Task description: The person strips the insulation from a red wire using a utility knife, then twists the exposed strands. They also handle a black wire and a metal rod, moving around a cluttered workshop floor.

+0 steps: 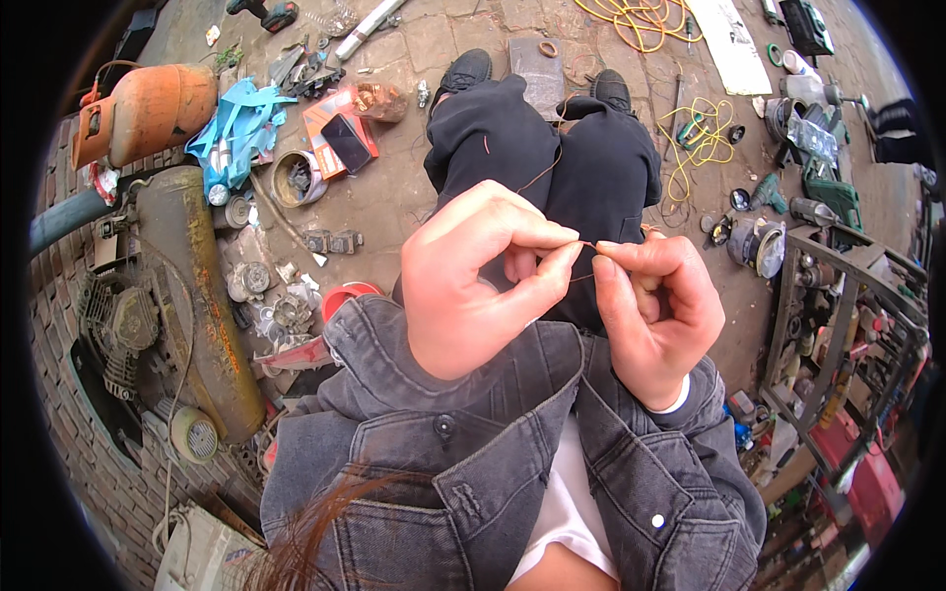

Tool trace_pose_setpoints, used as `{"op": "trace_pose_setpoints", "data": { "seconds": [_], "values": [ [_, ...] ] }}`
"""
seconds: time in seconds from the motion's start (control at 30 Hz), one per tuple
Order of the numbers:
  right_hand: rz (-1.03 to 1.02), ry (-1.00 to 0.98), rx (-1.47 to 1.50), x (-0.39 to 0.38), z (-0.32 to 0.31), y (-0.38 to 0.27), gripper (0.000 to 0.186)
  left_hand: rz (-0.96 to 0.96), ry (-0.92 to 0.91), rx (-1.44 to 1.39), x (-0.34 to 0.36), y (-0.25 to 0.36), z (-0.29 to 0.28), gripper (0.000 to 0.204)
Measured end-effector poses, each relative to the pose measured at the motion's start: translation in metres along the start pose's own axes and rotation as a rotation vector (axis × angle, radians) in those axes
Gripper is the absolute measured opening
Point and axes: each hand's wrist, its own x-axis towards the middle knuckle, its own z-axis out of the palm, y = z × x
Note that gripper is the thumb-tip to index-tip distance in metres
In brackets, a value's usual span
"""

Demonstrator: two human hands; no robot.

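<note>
Above my lap, both hands pinch a thin copper-coloured wire (539,178), with only a short stretch showing between the fingertips. My left hand (463,286) is closed on it with thumb and forefinger. Close by, my right hand (662,313) grips it the same way, its fingertips almost meeting the left ones. From the hands a strand runs up over my dark trousers (498,133) between the knees. Beyond them a small copper-coloured ring (548,48) lies on a grey slab (533,79) between my shoes. Whether strand and ring are joined I cannot tell.
At left are an orange gas cylinder (163,113), a blue bag (239,133), a phone (347,145) on a red box and a long rusty cylinder (197,295). Yellow cord (702,148) and a green drill (769,193) lie at right, near a metal rack (838,335).
</note>
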Motion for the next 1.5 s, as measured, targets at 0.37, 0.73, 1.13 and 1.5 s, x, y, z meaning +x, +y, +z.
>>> {"op": "trace_pose_setpoints", "data": {
  "seconds": [0.37,0.73,1.13,1.5],
  "values": [
    [-0.301,0.002,-0.283,-0.001,0.011,0.001,0.027,-0.220,0.091,-0.239,-0.005,-0.001,0.011,0.013],
    [-0.442,0.019,-0.418,0.002,0.004,0.017,0.031,-0.290,-0.052,-0.259,-0.007,0.002,0.012,0.014],
    [-0.378,0.009,-0.378,0.011,-0.009,0.001,0.036,-0.353,-0.024,-0.278,-0.008,0.009,0.011,0.011],
    [-0.458,-0.094,-0.457,0.024,-0.012,0.006,0.030,0.054,-0.100,0.227,-0.009,0.000,0.014,0.019]
  ]
}}
